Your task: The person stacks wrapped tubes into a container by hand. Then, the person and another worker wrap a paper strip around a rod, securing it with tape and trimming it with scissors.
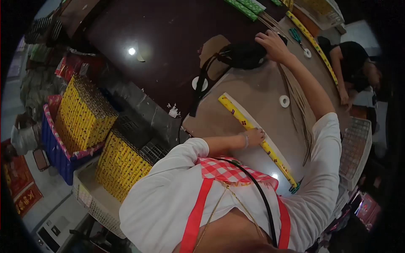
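Note:
A long yellow patterned strip point(276, 157) lies slantwise on the brown board point(219, 114) in front of my body. My left hand point(255, 137) is on the middle of this strip, its fingers curled at the strip's edge. Farther out, my right hand point(270, 44) rests at the right end of a black bag point(242, 55) with a strap; what its fingers hold, if anything, is hidden. A white tape roll point(284, 101) lies right of the strip, and green-handled scissors point(295, 187) are at its near end.
Yellow strips stand stacked in a blue crate point(63, 156) and a white basket point(90, 202) at the left. Thin brown strips point(300, 109) lie to the right. Another person point(352, 63) is at the table's right edge, beside a long yellow strip point(314, 44). Green packs point(244, 8) lie at the far edge.

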Demonstrator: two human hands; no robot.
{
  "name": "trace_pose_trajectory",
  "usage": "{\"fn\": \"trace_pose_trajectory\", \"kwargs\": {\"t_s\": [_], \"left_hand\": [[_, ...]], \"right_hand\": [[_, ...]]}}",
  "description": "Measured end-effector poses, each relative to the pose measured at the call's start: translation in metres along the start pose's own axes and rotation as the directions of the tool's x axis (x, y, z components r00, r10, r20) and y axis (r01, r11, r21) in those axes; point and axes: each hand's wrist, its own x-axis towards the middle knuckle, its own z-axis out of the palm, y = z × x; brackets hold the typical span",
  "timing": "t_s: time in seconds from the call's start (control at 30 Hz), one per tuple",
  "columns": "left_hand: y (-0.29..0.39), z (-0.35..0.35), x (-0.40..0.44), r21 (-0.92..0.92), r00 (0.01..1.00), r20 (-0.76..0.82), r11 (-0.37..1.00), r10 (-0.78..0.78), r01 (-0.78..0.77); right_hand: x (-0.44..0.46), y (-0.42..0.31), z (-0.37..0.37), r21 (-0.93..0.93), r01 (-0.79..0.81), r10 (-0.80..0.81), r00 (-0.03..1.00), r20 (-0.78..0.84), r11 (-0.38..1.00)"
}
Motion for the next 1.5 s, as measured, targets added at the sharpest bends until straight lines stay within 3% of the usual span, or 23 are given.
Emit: {"fn": "trace_pose_trajectory", "kwargs": {"t_s": [0.17, 0.23, 0.3, 0.37, 0.43, 0.5, 0.53, 0.6, 0.63, 0.67, 0.7, 0.77, 0.83, 0.87, 1.03, 1.1, 1.17, 1.27, 1.3, 1.37, 1.43, 1.47, 1.5], "left_hand": [[0.006, -0.013, -0.003, 0.068, 0.972, -0.22, 0.996, 0.078, -0.064], [0.026, -0.063, -0.017, 0.136, 0.928, -0.319, 0.978, 0.194, -0.158], [0.046, -0.146, -0.041, 0.116, 0.777, -0.286, 0.825, 0.561, -0.553], [0.051, -0.215, -0.088, 0.262, 0.696, -0.449, 0.827, 0.561, -0.498], [0.034, -0.218, -0.12, 0.21, 0.48, -0.842, 0.969, 0.248, -0.132], [0.029, -0.236, -0.129, -0.349, 0.68, -0.673, 0.935, -0.29, 0.053], [0.028, -0.223, -0.132, -0.626, 0.809, -0.441, 0.779, -0.388, 0.033], [0.039, -0.197, -0.138, -0.742, 0.988, 0.104, 0.652, -0.117, 0.156], [0.06, -0.181, -0.135, -0.603, 0.979, 0.19, 0.779, -0.068, 0.171], [0.073, -0.16, -0.121, -0.716, 0.953, 0.275, 0.689, 0.126, 0.116], [0.087, -0.142, -0.104, -0.814, 0.889, 0.322, 0.575, 0.324, 0.085], [0.128, -0.123, -0.077, -0.863, 0.871, 0.224, 0.504, 0.437, -0.031], [0.163, -0.117, -0.048, -0.773, 0.583, 0.541, 0.632, 0.607, 0.06], [0.177, -0.104, -0.043, -0.777, 0.571, 0.541, 0.627, 0.618, 0.058], [0.22, -0.043, -0.065, -0.777, 0.139, 0.621, 0.582, 0.771, 0.242], [0.212, -0.055, -0.058, -0.747, 0.2, 0.663, 0.625, 0.721, 0.225], [0.212, -0.051, -0.057, -0.754, 0.322, 0.62, 0.656, 0.716, -0.007], [0.186, -0.085, -0.059, -0.797, 0.437, 0.497, 0.593, 0.75, -0.112], [0.169, -0.085, -0.065, -0.851, 0.531, 0.34, 0.494, 0.776, -0.176], [0.123, -0.114, -0.073, -0.891, 0.752, 0.198, 0.435, 0.629, -0.128], [0.072, -0.137, -0.083, -0.781, 0.942, 0.24, 0.623, 0.234, 0.044], [0.053, -0.131, -0.084, -0.738, 0.98, 0.196, 0.662, 0.028, 0.129], [0.038, -0.127, -0.079, -0.544, 0.999, 0.05, 0.839, 0.019, 0.012]], "right_hand": [[-0.064, -0.057, -0.102, 0.008, -0.082, 0.082, 0.993, -0.08, 0.997], [-0.092, -0.079, -0.14, -0.085, 0.066, -0.075, 0.991, -0.11, 0.994], [-0.117, -0.102, -0.185, -0.074, 0.06, -0.067, 0.993, -0.093, 0.995], [-0.134, -0.124, -0.233, -0.381, 0.209, -0.228, 0.974, -0.006, 0.901], [-0.154, -0.141, -0.247, -0.411, 0.202, -0.233, 0.972, -0.027, 0.889], [-0.168, -0.156, -0.255, -0.473, 0.224, -0.289, 0.955, -0.069, 0.852], [-0.174, -0.163, -0.259, -0.501, 0.241, -0.324, 0.942, -0.084, 0.831], [-0.185, -0.177, -0.263, -0.554, 0.27, -0.391, 0.914, -0.11, 0.788], [-0.19, -0.186, -0.265, -0.576, 0.282, -0.423, 0.898, -0.123, 0.767], [-0.196, -0.193, -0.27, -0.6, 0.293, -0.454, 0.881, -0.134, 0.745], [-0.194, -0.198, -0.286, -0.656, 0.498, -0.577, 0.809, 0.115, 0.568], [-0.195, -0.219, -0.277, -0.51, 0.667, -0.68, 0.706, 0.199, 0.543], [-0.201, -0.234, -0.253, -0.417, 0.762, -0.776, 0.604, 0.183, 0.495], [-0.205, -0.241, -0.245, -0.32, 0.812, -0.805, 0.56, 0.197, 0.487], [-0.238, -0.272, -0.147, 0.146, 0.8, -0.812, 0.582, 0.045, 0.582], [-0.249, -0.277, -0.102, 0.264, 0.794, -0.796, 0.591, -0.129, 0.547], [-0.25, -0.284, -0.066, 0.271, 0.794, -0.79, 0.594, -0.151, 0.545], [-0.247, -0.287, -0.042, 0.276, 0.814, -0.809, 0.564, -0.169, 0.511], [-0.246, -0.286, -0.038, 0.289, 0.806, -0.784, 0.581, -0.219, 0.516], [-0.241, -0.28, -0.039, 0.283, 0.806, -0.803, 0.575, -0.161, 0.52], [-0.251, -0.282, -0.007, 0.306, 0.79, -0.726, 0.611, -0.317, 0.531], [-0.25, -0.275, -0.022, 0.305, 0.792, -0.775, 0.597, -0.205, 0.529], [-0.251, -0.276, -0.018, 0.31, 0.787, -0.768, 0.604, -0.214, 0.533]]}}
